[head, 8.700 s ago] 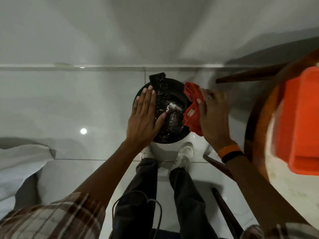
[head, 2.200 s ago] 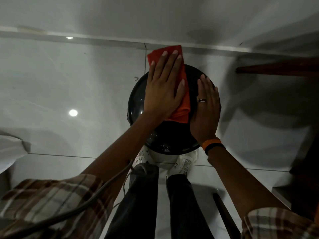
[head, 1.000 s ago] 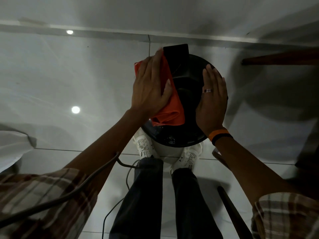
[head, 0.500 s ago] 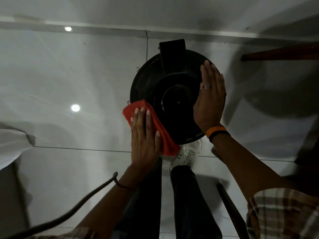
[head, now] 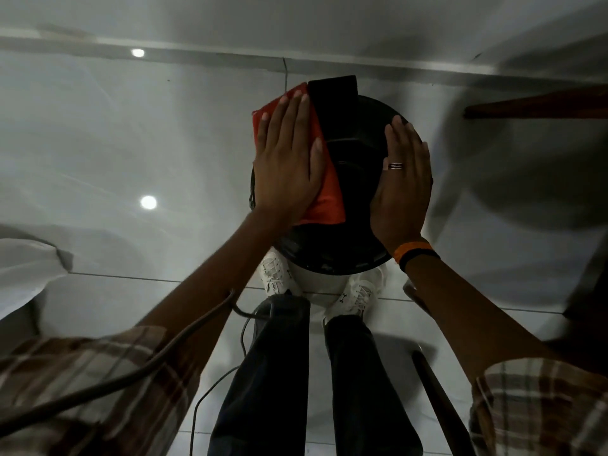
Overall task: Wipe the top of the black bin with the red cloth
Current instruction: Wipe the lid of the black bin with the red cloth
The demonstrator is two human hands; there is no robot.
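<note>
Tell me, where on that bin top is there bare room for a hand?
A bare strip runs down the middle of the round black bin lid, between the red cloth under the left hand and the right hand, and along the near rim. Both sides are covered. The glossy white floor tiles to the left lie open.

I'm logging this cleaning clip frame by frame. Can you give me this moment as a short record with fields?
left hand: flat, palm down on the red cloth, pressing it on the lid's left side
right hand: flat on the right side of the black bin, no cloth under it
lid: dark, no visible dust
wrist: orange and black bands on the right
floor: pale glossy tiles
</note>
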